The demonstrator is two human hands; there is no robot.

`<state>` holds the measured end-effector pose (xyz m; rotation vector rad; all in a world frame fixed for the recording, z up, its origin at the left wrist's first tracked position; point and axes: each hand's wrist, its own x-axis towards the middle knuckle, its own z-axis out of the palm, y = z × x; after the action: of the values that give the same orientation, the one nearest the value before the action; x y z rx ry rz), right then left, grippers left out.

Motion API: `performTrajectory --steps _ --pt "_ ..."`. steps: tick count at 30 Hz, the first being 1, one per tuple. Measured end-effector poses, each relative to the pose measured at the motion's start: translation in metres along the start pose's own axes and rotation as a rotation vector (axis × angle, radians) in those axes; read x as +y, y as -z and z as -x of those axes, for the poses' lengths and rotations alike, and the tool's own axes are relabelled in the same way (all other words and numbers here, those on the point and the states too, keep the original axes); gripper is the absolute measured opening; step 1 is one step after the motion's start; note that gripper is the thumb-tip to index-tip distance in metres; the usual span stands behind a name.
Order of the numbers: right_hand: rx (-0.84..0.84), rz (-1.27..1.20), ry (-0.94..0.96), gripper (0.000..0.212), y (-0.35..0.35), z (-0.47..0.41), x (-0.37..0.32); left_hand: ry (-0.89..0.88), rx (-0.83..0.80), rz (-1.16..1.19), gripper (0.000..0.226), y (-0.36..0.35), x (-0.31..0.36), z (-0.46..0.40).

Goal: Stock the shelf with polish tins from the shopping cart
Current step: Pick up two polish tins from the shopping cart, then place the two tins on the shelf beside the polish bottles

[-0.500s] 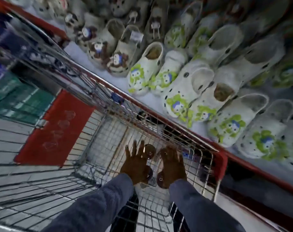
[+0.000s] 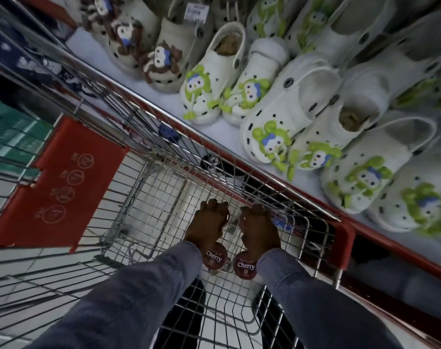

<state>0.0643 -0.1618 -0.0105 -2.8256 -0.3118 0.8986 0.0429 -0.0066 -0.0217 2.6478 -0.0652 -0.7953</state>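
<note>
Both my hands reach down into the wire shopping cart [image 2: 144,187]. My left hand [image 2: 208,226] is curled over round dark-red polish tins; one tin marked "Cherry" [image 2: 214,258] shows under its wrist and another edge shows at its fingertips. My right hand [image 2: 258,229] is closed over tins too, with a second "Cherry" tin [image 2: 246,266] below its wrist. Each hand seems to hold a small stack, though the fingers hide most of it.
A white shelf [image 2: 128,79] with a red front edge runs diagonally at the right, filled with several white clogs [image 2: 212,79] with green or brown charms. The cart's red child-seat flap [image 2: 63,182] lies at the left. Tiled floor shows beneath the mesh.
My fingers were spread flat over the tins; they have now closed around them. The view has shifted closer to the cart.
</note>
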Motion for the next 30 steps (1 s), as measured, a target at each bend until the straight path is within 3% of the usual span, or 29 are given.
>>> performTrajectory --steps 8,13,18,20,25,30 --pt "0.107 -0.190 0.136 0.073 0.161 0.091 -0.044 0.009 0.297 0.099 0.066 0.141 0.031 0.094" --pt "0.262 -0.231 0.212 0.072 0.284 0.165 -0.063 -0.125 0.450 0.159 0.052 0.260 0.073 0.165" --pt "0.463 -0.211 0.263 0.056 0.391 0.220 -0.066 -0.217 0.562 0.095 0.071 0.373 0.138 0.220" --pt "0.586 -0.222 0.299 0.060 0.431 0.244 -0.061 -0.265 0.656 0.071 0.068 0.409 0.169 0.238" --pt "0.702 -0.196 0.297 0.080 0.485 0.266 -0.048 -0.387 0.759 0.023 0.069 0.460 0.214 0.239" --pt "0.792 -0.247 0.193 0.096 0.525 0.267 -0.028 -0.438 0.775 0.005 0.078 0.500 0.256 0.216"
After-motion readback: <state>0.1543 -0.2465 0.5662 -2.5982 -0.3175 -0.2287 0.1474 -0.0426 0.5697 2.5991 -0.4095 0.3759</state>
